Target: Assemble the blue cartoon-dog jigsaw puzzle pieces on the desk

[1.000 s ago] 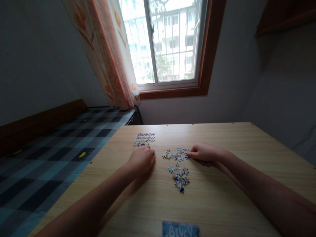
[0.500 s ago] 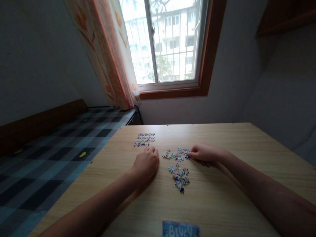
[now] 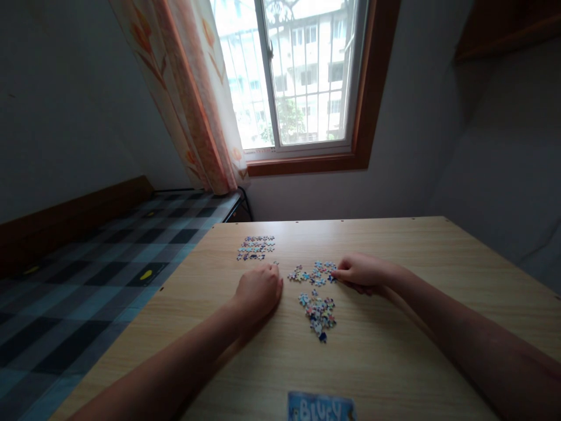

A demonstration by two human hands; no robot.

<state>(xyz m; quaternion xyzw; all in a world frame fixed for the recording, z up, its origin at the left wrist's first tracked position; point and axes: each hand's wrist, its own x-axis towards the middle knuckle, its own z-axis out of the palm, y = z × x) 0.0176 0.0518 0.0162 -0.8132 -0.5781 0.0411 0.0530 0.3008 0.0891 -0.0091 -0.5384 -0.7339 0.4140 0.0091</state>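
Observation:
My left hand (image 3: 259, 293) rests on the wooden table with its fingers curled together. A small jigsaw piece (image 3: 276, 264) peeks out at its fingertips. Beyond it, jigsaw pieces lie in several short rows (image 3: 256, 248). My right hand (image 3: 363, 273) is in a pinch at the right edge of a loose spread of jigsaw pieces (image 3: 318, 273), its thumb and forefinger on a dark blue piece (image 3: 332, 278). Nearer to me lies a denser heap of jigsaw pieces (image 3: 321, 314).
A blue box or card lettered "BLUEY" (image 3: 321, 408) lies at the near edge of view on the table (image 3: 394, 362). To the left stands a bed with a checked cover (image 3: 109, 263). Behind are a curtain (image 3: 184, 99) and a barred window (image 3: 307, 76).
My left hand has drawn back slightly toward me, and a jigsaw piece now shows at its fingertips. My right hand has barely moved.

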